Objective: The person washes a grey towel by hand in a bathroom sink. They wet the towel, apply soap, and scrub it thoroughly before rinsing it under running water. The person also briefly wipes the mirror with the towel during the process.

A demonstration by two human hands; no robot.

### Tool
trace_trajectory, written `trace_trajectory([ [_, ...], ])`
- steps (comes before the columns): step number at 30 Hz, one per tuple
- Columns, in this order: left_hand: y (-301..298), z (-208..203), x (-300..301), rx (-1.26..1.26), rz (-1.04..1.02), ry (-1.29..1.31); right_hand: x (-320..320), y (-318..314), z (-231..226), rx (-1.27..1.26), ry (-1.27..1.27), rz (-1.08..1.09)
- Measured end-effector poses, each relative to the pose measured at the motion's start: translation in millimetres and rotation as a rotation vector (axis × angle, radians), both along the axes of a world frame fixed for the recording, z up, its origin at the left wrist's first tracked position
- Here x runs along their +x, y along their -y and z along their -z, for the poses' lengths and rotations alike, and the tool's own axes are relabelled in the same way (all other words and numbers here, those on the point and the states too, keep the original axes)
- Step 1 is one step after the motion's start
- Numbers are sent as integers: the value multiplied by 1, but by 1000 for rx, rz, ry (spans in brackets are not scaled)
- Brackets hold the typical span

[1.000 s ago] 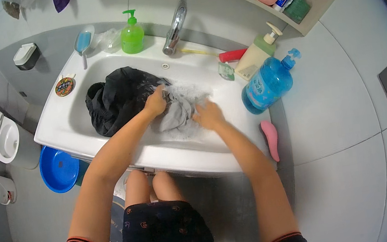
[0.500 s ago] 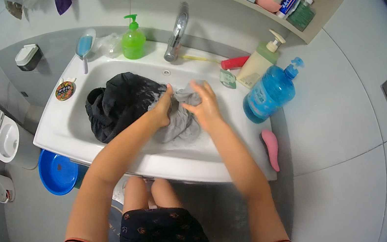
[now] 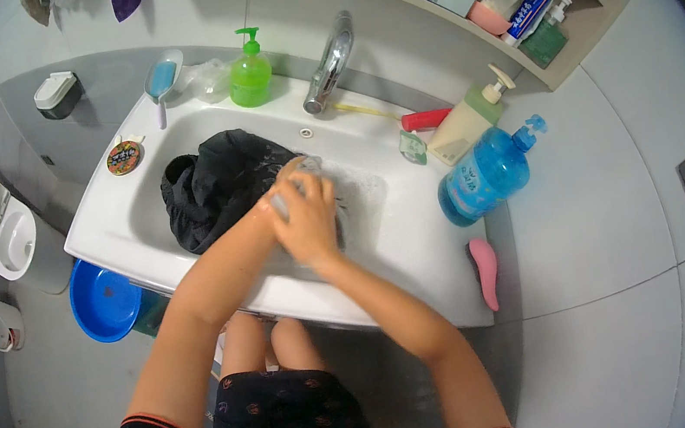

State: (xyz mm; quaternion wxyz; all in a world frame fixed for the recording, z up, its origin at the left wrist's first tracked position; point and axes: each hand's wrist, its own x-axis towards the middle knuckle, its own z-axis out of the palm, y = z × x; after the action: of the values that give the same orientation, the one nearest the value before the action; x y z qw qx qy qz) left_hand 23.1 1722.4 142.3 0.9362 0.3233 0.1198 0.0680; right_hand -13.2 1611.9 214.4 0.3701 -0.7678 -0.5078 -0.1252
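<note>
Head view: a small grey garment, wet and soapy, sits in the middle of the white washbasin, bunched between both hands. The right hand lies on top, fingers closed over the cloth; the left hand is pressed against it from the left, fingers curled into the same cloth. A black garment is heaped in the basin's left half, touching the hands. The chrome tap stands at the back edge, a green soap dispenser beside it. A blue detergent bottle stands on the right rim, a pink brush at the front right corner.
</note>
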Motion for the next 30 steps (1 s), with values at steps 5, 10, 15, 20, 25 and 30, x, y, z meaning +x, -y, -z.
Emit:
trace_trajectory([
  [5,46,-38,3,98,97,-167,134,-20,41,156,13,365],
  [10,10,0,9,-357,22,82,16,-4,10,54,13,151],
  [15,28,-19,2,8,98,-124,89,-21,8,149,-304,461],
  [20,19,-17,13,106,-36,-361,159,11,32,-199,-305,467],
  [25,-6,13,8,734,-273,-633,158,76,99,-961,210,277],
  [30,-6,18,6,605,-291,-545,175,83,66,-792,229,266],
])
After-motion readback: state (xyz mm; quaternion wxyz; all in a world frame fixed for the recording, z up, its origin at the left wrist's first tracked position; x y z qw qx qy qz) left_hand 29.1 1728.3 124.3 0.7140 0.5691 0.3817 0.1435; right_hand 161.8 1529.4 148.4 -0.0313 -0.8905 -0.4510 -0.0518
